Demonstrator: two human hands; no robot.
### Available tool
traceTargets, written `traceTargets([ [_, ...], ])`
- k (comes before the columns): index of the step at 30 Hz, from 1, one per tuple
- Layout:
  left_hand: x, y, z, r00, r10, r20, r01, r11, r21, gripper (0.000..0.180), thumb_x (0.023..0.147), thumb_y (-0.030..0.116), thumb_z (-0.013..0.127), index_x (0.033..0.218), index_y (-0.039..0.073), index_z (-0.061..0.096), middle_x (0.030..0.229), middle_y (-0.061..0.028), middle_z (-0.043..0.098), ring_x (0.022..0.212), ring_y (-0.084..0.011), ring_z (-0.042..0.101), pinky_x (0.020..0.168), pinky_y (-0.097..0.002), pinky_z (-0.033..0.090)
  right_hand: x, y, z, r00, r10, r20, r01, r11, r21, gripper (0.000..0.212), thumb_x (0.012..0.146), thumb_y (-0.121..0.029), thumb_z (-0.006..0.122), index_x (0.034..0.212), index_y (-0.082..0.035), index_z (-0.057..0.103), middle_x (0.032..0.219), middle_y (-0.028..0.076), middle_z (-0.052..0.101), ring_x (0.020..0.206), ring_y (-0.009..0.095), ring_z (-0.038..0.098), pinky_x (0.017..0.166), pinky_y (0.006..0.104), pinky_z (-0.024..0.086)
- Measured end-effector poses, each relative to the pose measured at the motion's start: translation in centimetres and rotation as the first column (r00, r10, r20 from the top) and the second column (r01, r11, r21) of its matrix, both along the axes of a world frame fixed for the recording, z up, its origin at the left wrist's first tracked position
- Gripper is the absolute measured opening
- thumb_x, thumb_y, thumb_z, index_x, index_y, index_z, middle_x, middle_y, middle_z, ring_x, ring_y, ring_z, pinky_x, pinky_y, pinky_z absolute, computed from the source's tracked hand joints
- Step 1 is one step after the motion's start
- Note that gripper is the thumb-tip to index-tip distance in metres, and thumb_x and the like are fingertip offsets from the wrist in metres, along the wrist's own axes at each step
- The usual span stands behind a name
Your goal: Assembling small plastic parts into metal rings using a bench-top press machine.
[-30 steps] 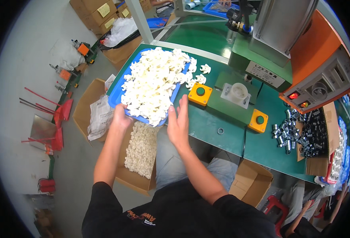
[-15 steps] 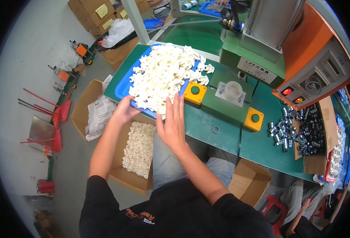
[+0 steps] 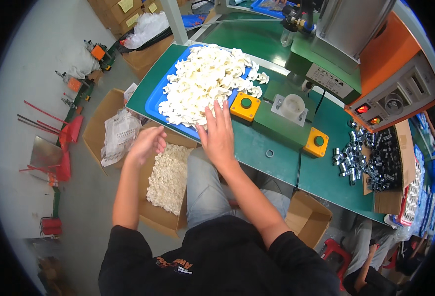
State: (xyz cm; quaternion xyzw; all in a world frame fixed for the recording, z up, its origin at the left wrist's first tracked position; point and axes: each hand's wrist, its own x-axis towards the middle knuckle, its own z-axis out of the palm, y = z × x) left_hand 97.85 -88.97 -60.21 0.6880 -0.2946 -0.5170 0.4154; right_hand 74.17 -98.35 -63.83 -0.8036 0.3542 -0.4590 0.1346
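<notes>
Green tabletop (image 3: 249, 149); white parts (image 3: 198, 84) perhaps against right grip (image 3: 218, 136).

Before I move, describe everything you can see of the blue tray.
The blue tray looks like smooth plastic, with a raised rim and rounded corners. White curved pieces heap over it, hiding most of its floor. It lies on the green tabletop, close to the near edge. The right hand is at its near right corner; whether the fingers touch the tray itself is unclear. The left hand is apart from it.
</notes>
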Motion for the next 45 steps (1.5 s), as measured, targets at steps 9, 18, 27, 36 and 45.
traceTargets([
  [9, -10.0, 2.1, -5.5, 0.969, 0.181, -0.166, -0.23, 0.905, -0.359, 0.015, 0.106, 0.016, 0.058, 0.102, 0.003, 0.064, 0.078, -0.0047, 0.068, 0.062, -0.0098, 0.062, 0.057, -0.0223, 0.047, -2.8, 0.9, 1.1, 0.994, -0.032, -0.103, 0.026, 0.998, -0.063, 0.054, 0.083, -0.018, 0.082, 0.133, -0.007, 0.065, 0.139, 0.019, 0.055, 0.127, 0.044, 0.051, 0.103, 0.0503, 0.046],
  [18, -14.9, 1.4, -5.9, 0.971, 0.2, -0.129, -0.238, 0.848, -0.473, 0.012, 0.105, 0.009, 0.056, 0.102, 0.002, 0.065, 0.077, -0.0028, 0.064, 0.062, -0.0069, 0.056, 0.058, -0.0217, 0.047, -4.4, 1.1, 0.1, 0.999, 0.021, 0.045, -0.021, 1.0, 0.014, 0.043, 0.086, 0.0, 0.074, 0.128, -0.004, 0.067, 0.107, 0.016, 0.058, 0.092, 0.032, 0.062, 0.08, 0.0404, 0.053],
  [27, -26.1, 1.4, -23.8, 0.61, -0.638, 0.471, 0.677, 0.728, 0.109, 0.019, 0.089, 0.017, 0.063, 0.097, 0.005, 0.076, 0.096, -0.0153, 0.078, 0.091, -0.0323, 0.076, 0.078, -0.0437, 0.06, -17.4, 2.9, 2.2, 0.949, -0.313, -0.028, 0.303, 0.936, -0.182, 0.038, 0.08, 0.006, 0.071, 0.115, -0.007, 0.074, 0.099, 0.013, 0.063, 0.092, 0.032, 0.061, 0.079, 0.0409, 0.052],
  [36, -32.0, 2.7, -40.4, -0.088, -0.881, -0.465, 0.743, -0.369, 0.558, 0.027, 0.089, 0.031, 0.065, 0.102, 0.013, 0.081, 0.109, -0.0149, 0.077, 0.092, -0.0278, 0.073, 0.083, -0.0425, 0.057, -22.8, 3.9, 2.9, 0.856, 0.016, -0.517, 0.01, 0.999, 0.047, 0.027, 0.075, -0.01, 0.079, 0.101, -0.009, 0.073, 0.114, 0.014, 0.062, 0.109, 0.037, 0.058, 0.091, 0.0477, 0.048],
  [45, -37.3, 2.8, -41.5, -0.07, -0.928, -0.367, 0.915, -0.206, 0.347, 0.037, 0.089, 0.04, 0.069, 0.109, 0.011, 0.078, 0.107, -0.0178, 0.076, 0.094, -0.0299, 0.073, 0.085, -0.0466, 0.057, -17.7, 3.1, 3.3, 0.779, -0.204, -0.593, 0.322, 0.941, 0.099, 0.05, 0.072, -0.019, 0.089, 0.116, -0.005, 0.069, 0.103, 0.011, 0.057, 0.097, 0.032, 0.053, 0.086, 0.043, 0.044],
])
